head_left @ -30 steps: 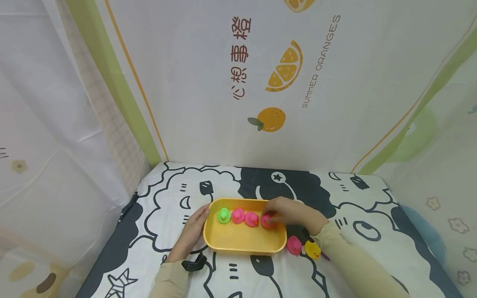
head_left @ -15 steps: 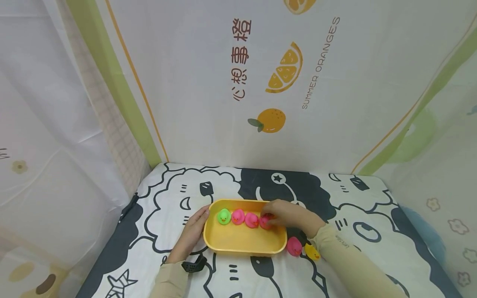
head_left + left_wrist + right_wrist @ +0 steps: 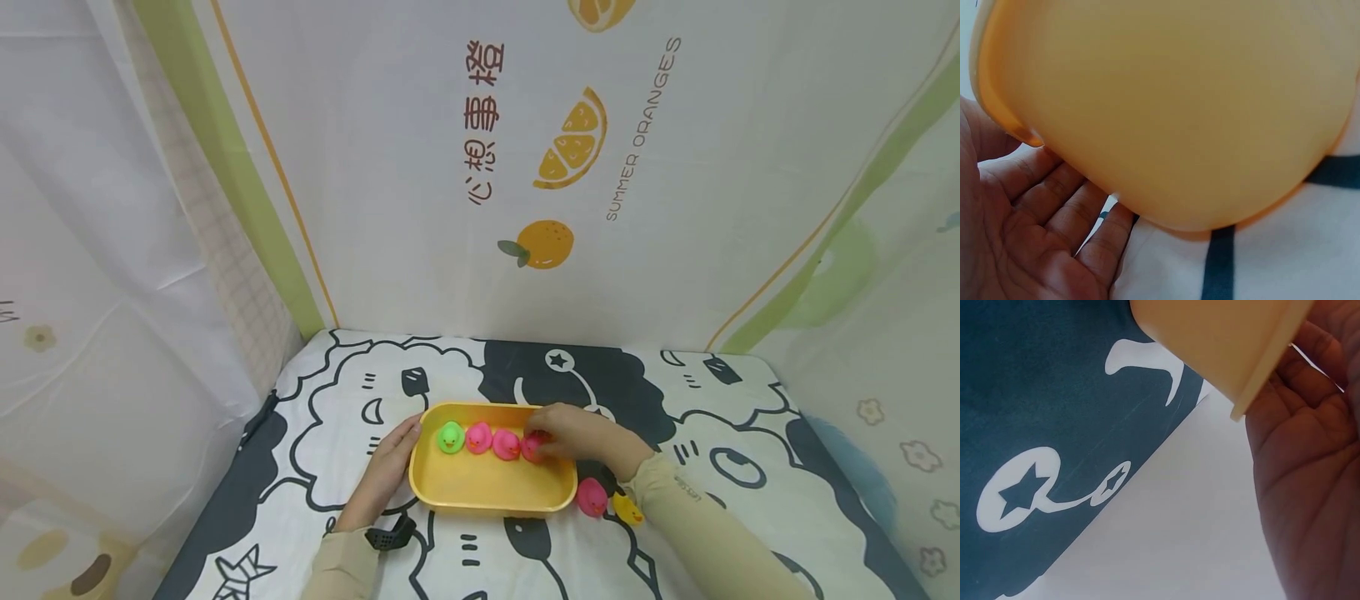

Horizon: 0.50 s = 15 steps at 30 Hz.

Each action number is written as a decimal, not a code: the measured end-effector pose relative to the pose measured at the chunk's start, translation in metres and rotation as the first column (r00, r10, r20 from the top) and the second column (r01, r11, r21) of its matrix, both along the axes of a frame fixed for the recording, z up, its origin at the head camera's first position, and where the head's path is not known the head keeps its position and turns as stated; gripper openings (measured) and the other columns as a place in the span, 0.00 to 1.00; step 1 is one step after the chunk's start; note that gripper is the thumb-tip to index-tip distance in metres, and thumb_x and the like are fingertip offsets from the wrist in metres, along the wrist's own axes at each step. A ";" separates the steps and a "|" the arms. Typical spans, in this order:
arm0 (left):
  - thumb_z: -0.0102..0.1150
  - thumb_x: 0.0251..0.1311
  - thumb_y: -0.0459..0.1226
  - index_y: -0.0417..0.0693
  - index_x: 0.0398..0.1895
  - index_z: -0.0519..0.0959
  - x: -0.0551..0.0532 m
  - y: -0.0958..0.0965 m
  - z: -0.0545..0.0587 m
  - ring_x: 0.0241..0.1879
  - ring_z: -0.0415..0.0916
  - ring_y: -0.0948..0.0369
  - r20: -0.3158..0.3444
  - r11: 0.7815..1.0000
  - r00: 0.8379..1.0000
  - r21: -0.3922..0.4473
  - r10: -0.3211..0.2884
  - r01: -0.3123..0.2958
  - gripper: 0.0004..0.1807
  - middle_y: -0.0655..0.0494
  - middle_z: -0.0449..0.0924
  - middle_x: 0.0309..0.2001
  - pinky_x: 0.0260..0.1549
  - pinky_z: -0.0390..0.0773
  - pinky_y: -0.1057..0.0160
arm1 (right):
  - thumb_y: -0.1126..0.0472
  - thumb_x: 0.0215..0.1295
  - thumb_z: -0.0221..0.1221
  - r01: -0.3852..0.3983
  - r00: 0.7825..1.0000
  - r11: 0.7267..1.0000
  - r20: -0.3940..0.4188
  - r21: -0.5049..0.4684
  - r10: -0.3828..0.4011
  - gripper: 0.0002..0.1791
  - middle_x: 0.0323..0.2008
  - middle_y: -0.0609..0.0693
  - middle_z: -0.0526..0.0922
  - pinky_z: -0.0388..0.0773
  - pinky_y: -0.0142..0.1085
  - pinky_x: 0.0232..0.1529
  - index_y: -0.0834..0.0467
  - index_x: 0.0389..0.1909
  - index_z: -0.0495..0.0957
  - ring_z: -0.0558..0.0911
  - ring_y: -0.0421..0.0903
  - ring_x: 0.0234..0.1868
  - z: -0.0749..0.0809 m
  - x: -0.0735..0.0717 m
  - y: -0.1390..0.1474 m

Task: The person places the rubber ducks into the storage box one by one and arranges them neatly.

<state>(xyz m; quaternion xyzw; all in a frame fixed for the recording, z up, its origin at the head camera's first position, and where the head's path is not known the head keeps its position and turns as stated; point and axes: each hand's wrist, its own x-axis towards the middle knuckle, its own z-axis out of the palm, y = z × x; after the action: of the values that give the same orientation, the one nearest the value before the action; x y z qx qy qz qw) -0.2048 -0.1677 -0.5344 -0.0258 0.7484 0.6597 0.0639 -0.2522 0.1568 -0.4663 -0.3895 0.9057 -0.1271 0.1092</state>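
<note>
A yellow plastic tray [image 3: 487, 492] stands on the patterned cloth in the head view. Along its far side sit a green rubber duck [image 3: 451, 437] and two pink rubber ducks, one left [image 3: 478, 437] and one right [image 3: 506, 444]. My right hand [image 3: 573, 433] reaches over the tray's right end and pinches another pink rubber duck [image 3: 532, 447], close beside the row and partly hidden by the fingers. My left hand [image 3: 392, 461] holds the tray's left end, thumb at the rim and fingers [image 3: 1069, 212] against the outer wall in the left wrist view.
Outside the tray's near right corner lie a pink duck [image 3: 592, 497] and a yellow duck [image 3: 627, 507], the latter near my right sleeve. A black strip-like object [image 3: 258, 417] lies at the cloth's left edge. Printed curtains [image 3: 412, 167] hang behind and at both sides.
My right hand has moved the pinched pink duck slightly left, closer to the other ducks in the row. My left hand and the tray have stayed in place.
</note>
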 end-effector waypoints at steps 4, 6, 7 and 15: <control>0.46 0.74 0.57 0.53 0.71 0.71 -0.001 -0.001 -0.001 0.74 0.59 0.49 0.009 1.000 1.000 0.004 -0.002 0.002 0.30 0.53 0.67 0.72 0.70 0.63 0.45 | 0.56 0.60 0.72 0.005 1.000 1.000 0.003 -0.006 -0.005 0.14 0.37 0.38 0.82 0.81 0.27 0.44 0.52 0.46 0.84 0.77 0.37 0.38 0.001 0.001 0.000; 0.46 0.74 0.57 0.53 0.71 0.71 -0.001 0.000 -0.001 0.74 0.59 0.49 0.010 1.000 1.000 0.005 -0.001 0.001 0.30 0.53 0.67 0.72 0.70 0.63 0.45 | 0.56 0.60 0.72 0.007 1.000 1.000 0.005 -0.009 -0.007 0.15 0.38 0.39 0.83 0.81 0.27 0.44 0.53 0.47 0.84 0.78 0.38 0.39 0.002 0.001 0.001; 0.46 0.74 0.57 0.53 0.71 0.71 -0.002 0.000 -0.001 0.74 0.59 0.49 0.008 1.000 1.000 0.005 -0.003 0.003 0.30 0.53 0.67 0.72 0.70 0.63 0.45 | 0.56 0.60 0.72 0.008 1.000 1.000 0.005 -0.011 -0.008 0.15 0.38 0.39 0.83 0.82 0.27 0.45 0.53 0.47 0.84 0.78 0.38 0.39 0.003 0.001 0.000; 0.46 0.75 0.56 0.53 0.71 0.71 -0.001 -0.001 -0.002 0.74 0.59 0.49 0.007 1.000 1.000 -0.009 -0.003 0.003 0.29 0.53 0.68 0.72 0.70 0.62 0.44 | 0.55 0.62 0.71 0.003 1.000 0.998 -0.005 -0.069 -0.003 0.16 0.42 0.45 0.86 0.83 0.30 0.46 0.55 0.48 0.85 0.82 0.44 0.43 0.008 0.005 0.002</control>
<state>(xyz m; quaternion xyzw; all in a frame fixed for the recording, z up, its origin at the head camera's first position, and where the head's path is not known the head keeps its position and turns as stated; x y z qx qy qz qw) -0.2057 -0.1683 -0.5361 -0.0273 0.7511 0.6562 0.0670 -0.2474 0.1593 -0.4578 -0.3919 0.9017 -0.1572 0.0932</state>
